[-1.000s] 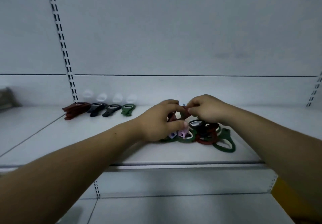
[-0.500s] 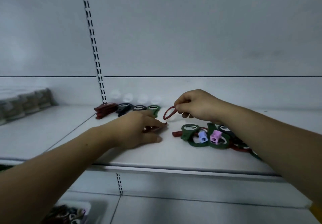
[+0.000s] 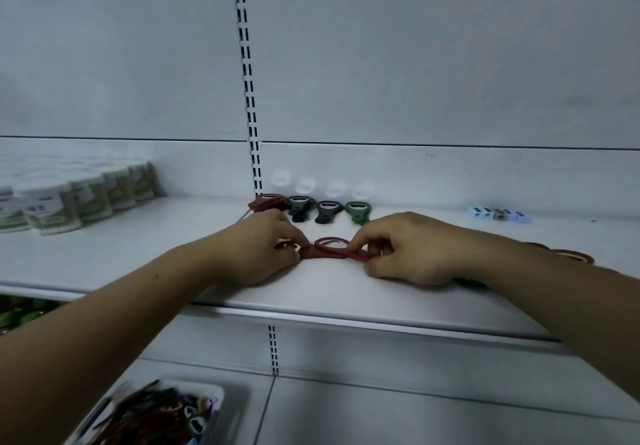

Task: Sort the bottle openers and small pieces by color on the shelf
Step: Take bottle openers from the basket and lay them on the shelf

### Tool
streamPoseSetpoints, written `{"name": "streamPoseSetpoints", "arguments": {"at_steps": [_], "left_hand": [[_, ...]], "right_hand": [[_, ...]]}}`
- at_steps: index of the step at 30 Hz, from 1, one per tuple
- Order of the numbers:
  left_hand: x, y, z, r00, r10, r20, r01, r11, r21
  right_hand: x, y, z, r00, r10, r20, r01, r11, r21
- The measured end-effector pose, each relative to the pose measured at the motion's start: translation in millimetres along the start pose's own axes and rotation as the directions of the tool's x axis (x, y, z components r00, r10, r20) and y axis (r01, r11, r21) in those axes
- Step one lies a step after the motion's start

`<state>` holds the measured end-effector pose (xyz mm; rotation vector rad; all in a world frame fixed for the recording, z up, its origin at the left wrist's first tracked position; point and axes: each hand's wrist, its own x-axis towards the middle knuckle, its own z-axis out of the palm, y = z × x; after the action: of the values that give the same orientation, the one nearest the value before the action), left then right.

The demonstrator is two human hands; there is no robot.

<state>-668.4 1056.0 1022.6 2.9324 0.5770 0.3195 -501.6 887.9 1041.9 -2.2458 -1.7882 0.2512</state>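
On the white shelf (image 3: 346,292) my left hand (image 3: 256,247) and my right hand (image 3: 408,247) both grip red bottle openers (image 3: 329,249) lying between them, one hand at each end. Behind them a sorted row stands at the back: a stack of red openers (image 3: 268,202), two black openers (image 3: 299,206) (image 3: 327,210) and a green opener (image 3: 358,211). Small light-blue and grey pieces (image 3: 498,215) lie at the back right. More red openers (image 3: 568,255) show behind my right forearm.
White tubs with green labels (image 3: 83,199) stand on the shelf at the left. A white tray (image 3: 162,417) with several mixed openers sits on the lower shelf at the bottom left. A slotted upright (image 3: 247,81) runs up the back wall.
The view has swung left. Both hands have come together at the shelf middle on the red openers, and my right hand has lowered its red opener to the shelf.
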Motion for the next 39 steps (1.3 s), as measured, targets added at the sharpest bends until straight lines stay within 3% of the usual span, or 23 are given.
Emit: {"name": "streamPoseSetpoints", "arguments": {"at_steps": [7, 12, 16, 23, 25, 28, 33, 39], "left_hand": [[0, -13, -1, 0.985, -0.169, -0.038, 0.162, 0.977, -0.140], [-1, -12, -4, 0.988, -0.152, 0.015, 0.152, 0.965, -0.212], [2, -6, -5, 0.994, -0.102, 0.025, 0.104, 0.986, -0.128], [8, 9, -1, 0.996, -0.065, 0.056, 0.073, 0.986, -0.148], [13, 15, -2, 0.995, -0.047, 0.083, 0.055, 0.994, -0.097], [18, 23, -3, 0.994, -0.028, 0.107, 0.037, 0.996, -0.080], [21, 33, -3, 0.996, -0.045, 0.081, 0.057, 0.986, -0.155], [23, 56, 5, 1.000, 0.017, -0.009, -0.018, 0.985, -0.174]], "right_hand": [[7, -14, 13, 0.984, 0.024, -0.176, -0.004, 0.993, 0.116], [21, -31, 24, 0.988, -0.010, -0.152, 0.011, 1.000, 0.006], [27, -36, 25, 0.987, 0.002, -0.158, 0.001, 1.000, 0.018], [5, 0, -22, 0.985, 0.167, -0.043, -0.169, 0.984, -0.061], [-7, 17, -40, 0.961, 0.269, 0.069, -0.259, 0.957, -0.133], [-21, 32, -43, 0.921, 0.336, 0.198, -0.319, 0.941, -0.111], [-27, 43, -44, 0.934, 0.332, 0.132, -0.322, 0.942, -0.094], [-29, 49, -42, 0.920, 0.378, 0.104, -0.362, 0.921, -0.141]]}}
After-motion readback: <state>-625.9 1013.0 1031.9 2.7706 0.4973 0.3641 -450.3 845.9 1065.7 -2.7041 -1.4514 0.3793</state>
